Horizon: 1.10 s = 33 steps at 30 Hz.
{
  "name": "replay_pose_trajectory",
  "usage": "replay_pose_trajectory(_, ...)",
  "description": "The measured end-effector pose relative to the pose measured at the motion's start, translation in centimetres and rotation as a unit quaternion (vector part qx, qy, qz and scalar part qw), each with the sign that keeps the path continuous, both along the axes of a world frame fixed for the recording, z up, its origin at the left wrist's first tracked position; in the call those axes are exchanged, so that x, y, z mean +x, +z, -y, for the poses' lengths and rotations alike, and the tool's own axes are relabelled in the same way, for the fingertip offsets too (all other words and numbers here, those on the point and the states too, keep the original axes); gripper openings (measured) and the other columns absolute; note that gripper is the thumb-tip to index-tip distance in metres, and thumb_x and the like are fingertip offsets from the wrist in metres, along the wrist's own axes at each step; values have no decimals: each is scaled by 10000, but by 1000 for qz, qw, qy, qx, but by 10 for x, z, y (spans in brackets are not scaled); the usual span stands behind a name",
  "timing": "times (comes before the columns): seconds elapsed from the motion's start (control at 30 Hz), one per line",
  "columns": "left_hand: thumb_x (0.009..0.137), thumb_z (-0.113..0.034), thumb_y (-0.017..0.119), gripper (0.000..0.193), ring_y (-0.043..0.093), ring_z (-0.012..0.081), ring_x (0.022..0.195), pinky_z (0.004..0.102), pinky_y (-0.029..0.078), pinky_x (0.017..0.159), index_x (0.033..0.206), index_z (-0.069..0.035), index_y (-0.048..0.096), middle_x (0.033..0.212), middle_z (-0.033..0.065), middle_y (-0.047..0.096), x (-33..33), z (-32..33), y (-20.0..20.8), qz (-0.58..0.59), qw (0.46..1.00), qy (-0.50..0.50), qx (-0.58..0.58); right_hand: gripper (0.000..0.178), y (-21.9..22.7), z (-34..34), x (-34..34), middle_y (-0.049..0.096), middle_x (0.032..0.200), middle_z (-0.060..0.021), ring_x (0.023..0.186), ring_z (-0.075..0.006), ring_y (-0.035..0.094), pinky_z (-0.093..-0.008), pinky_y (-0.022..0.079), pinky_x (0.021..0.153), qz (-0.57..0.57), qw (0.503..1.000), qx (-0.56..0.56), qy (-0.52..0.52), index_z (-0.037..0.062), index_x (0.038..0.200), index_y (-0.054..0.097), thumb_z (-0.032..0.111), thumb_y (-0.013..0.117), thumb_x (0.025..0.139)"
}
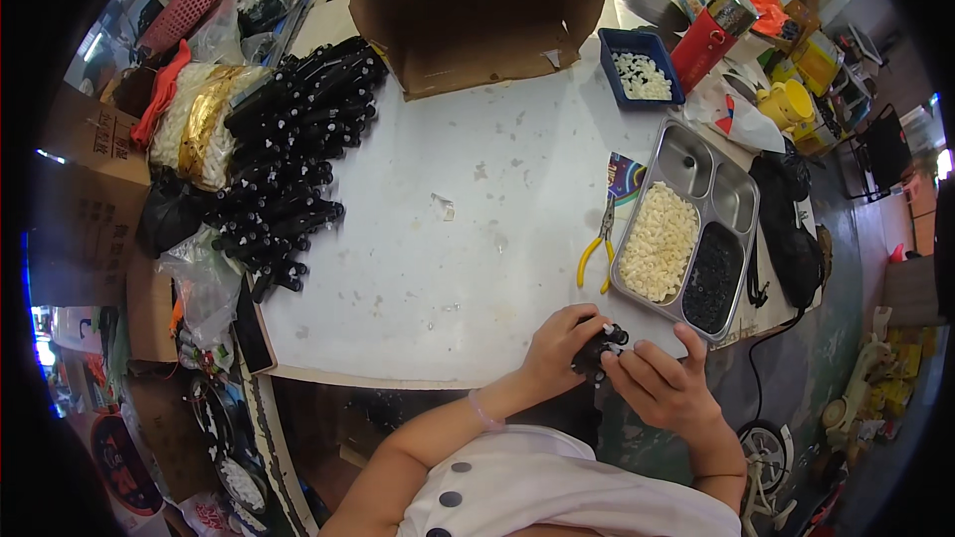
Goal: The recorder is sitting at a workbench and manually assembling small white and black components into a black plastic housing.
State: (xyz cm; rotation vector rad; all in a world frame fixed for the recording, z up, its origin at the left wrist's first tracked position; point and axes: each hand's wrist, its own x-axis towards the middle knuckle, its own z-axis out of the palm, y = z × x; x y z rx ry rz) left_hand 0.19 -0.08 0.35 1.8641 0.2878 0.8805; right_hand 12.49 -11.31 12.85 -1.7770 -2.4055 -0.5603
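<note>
At the table's front edge, my left hand (559, 350) is closed around a few short black tubular pieces (600, 346) with small white tips. The fingers of my right hand (662, 386) are bent, their tips against the lower side of these pieces. Whether something small is pinched there is hidden. Just beyond my hands lies a metal divided tray (686, 201). One compartment holds small cream-white parts (659, 244), another small black parts (711, 280). Beside the tray are yellow-handled pliers (597, 251).
A heap of black tubular pieces with white tips (293, 154) covers the table's left side. An open cardboard box (487, 30) stands at the back. Right of it are a blue bin (642, 99) of white parts and a red cylindrical flask (704, 48). A black pouch (786, 229) lies right of the tray.
</note>
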Motion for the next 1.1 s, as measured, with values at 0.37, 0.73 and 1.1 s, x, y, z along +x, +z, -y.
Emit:
replay_pose_trajectory(0.37, 645, -68, 741, 559, 577, 332, 946, 381, 489, 787, 1145, -109, 493, 1097, 126, 537, 0, -1, 0, -36, 999, -6, 22, 255, -4, -10, -3, 547, 964, 0, 1027, -219, 480, -531, 318, 1022, -193, 979, 16, -68, 155, 900, 666, 143, 776, 671)
replay_pose_trajectory(0.73, 633, -101, 777, 604, 580, 350, 938, 416, 485, 769, 1178, -90, 517, 1100, 150, 549, 0, -2, -1, 1, 1000, -17, 9, 199, 11, 0, 31, 552, 948, -43, 1029, -283, 476, -489, 333, 979, -302, 940, 25, -155, 88, 849, 665, 131, 756, 676)
replay_pose_trajectory(1.1, 613, -134, 794, 558, 557, 346, 958, 407, 473, 800, 1111, -68, 551, 1096, 135, 536, -3, -2, -1, -50, 998, -26, 2, 128, -41, 28, 98, 536, 890, -57, 1043, -258, 486, -468, 309, 1004, -205, 932, -35, -297, 52, 783, 625, 107, 707, 701)
